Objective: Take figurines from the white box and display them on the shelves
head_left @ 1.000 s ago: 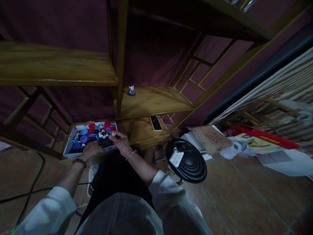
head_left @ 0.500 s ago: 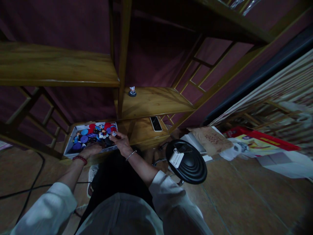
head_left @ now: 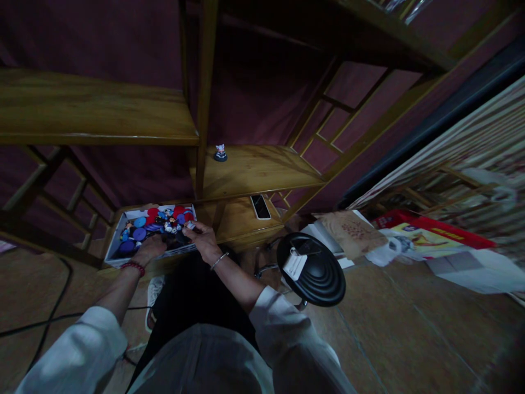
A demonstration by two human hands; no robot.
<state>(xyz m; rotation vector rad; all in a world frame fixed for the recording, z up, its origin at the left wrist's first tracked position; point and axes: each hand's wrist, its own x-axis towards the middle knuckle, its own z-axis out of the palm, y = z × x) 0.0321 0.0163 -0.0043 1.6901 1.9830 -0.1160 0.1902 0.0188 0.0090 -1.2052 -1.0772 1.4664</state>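
Our right hand pinching a small pale figurine at the right end of the white box, our left hand down among jumbled figurines, fingertips hidden, can't tell its grip, box on bottom shelf, another figurine upright above.

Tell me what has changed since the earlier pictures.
The left hand has shifted slightly within the box, toward its far side; whether it took hold of anything is unclear. The right hand still holds a small pale piece at the box's right end. Figurine, phone and stool stayed put.
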